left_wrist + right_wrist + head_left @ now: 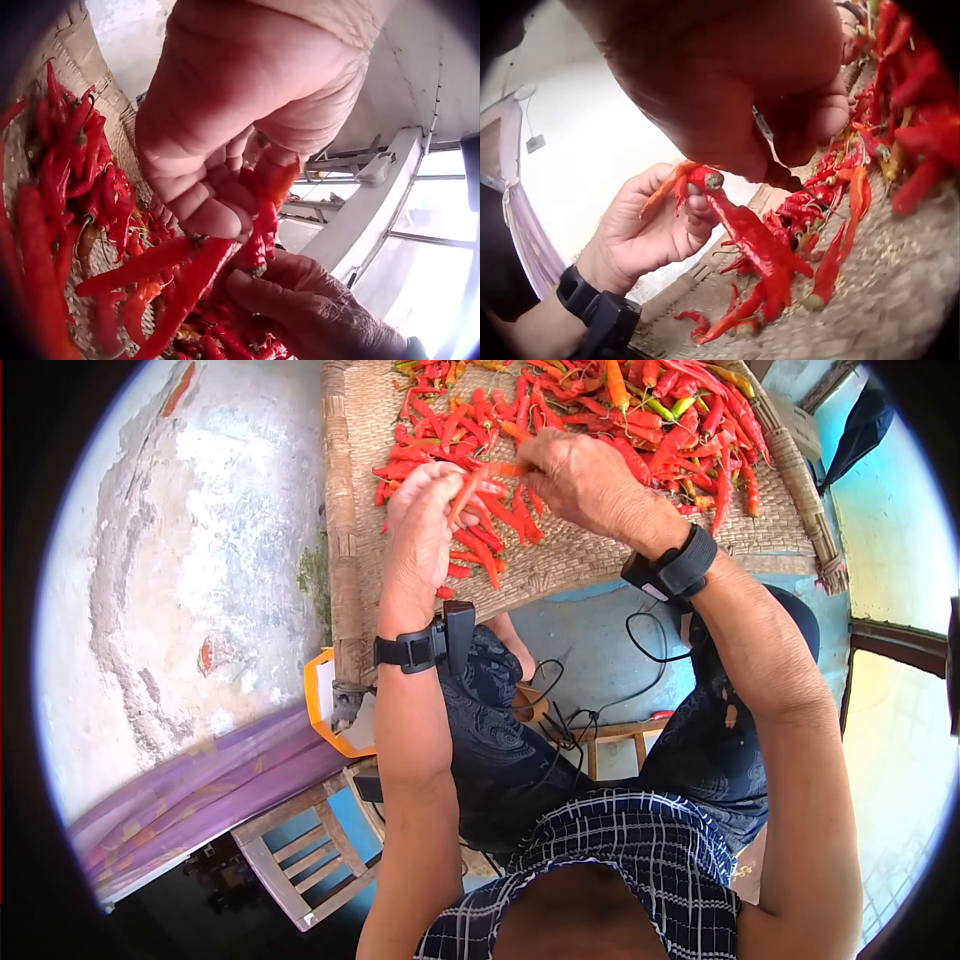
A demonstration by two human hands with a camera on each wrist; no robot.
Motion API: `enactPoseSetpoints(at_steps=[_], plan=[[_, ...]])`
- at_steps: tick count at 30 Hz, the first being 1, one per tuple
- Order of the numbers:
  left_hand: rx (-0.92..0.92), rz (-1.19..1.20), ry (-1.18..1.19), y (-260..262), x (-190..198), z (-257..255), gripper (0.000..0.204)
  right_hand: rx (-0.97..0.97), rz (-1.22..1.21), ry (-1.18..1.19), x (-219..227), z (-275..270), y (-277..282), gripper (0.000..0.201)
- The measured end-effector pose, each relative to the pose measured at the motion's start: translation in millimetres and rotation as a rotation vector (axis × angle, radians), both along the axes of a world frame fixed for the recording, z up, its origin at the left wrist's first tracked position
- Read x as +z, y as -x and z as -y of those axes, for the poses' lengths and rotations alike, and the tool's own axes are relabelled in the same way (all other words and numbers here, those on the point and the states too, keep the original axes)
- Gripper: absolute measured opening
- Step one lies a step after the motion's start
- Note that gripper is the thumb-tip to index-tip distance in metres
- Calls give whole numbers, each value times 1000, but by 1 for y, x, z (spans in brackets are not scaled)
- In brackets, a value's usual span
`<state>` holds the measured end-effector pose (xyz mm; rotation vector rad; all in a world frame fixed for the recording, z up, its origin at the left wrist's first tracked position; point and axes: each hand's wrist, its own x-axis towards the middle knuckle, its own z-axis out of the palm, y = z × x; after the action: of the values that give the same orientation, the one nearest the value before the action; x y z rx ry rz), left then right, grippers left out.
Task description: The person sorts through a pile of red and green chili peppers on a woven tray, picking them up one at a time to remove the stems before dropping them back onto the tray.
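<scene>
My left hand grips several peppers over the near left part of the woven tray. In the left wrist view its curled fingers hold a red pepper and a shorter wrinkled one. My right hand is close on the right, its fingers curled. A thin, metal-looking tool shows between those fingers in the right wrist view; most of it is hidden. An orange-red pepper spans the gap between the hands. From the right wrist, the held peppers' stem end faces the right hand.
A large heap of red peppers with some green and orange ones covers the tray's far right; smaller red ones lie at the far left. Nearby are a worn wall, an orange-edged container, a wooden chair and dark cables.
</scene>
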<state>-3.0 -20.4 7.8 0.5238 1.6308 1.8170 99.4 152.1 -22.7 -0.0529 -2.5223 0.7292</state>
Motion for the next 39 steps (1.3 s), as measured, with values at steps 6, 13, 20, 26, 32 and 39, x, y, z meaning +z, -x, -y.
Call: enactPoseSetpoints(at_steps=[6, 13, 20, 26, 32, 39], plan=[[156, 36, -123, 8, -2, 3, 9, -70, 74, 676, 19, -46, 0, 16], [-24, 156, -359, 0, 3, 0, 12, 92, -113, 1113, 33, -42, -16, 27], [-137, 231, -441, 0, -4, -1, 15, 337, 110, 464, 7, -1, -8, 26], [-94, 248, -434, -5, -2, -7, 14, 306, 186, 410, 8, 4, -8, 16], [226, 235, -178, 2, -18, -9, 11, 299, 511, 326, 25, -16, -10, 16], [392, 225, -120, 13, -24, -1, 13, 401, 432, 390, 32, -48, -14, 18]])
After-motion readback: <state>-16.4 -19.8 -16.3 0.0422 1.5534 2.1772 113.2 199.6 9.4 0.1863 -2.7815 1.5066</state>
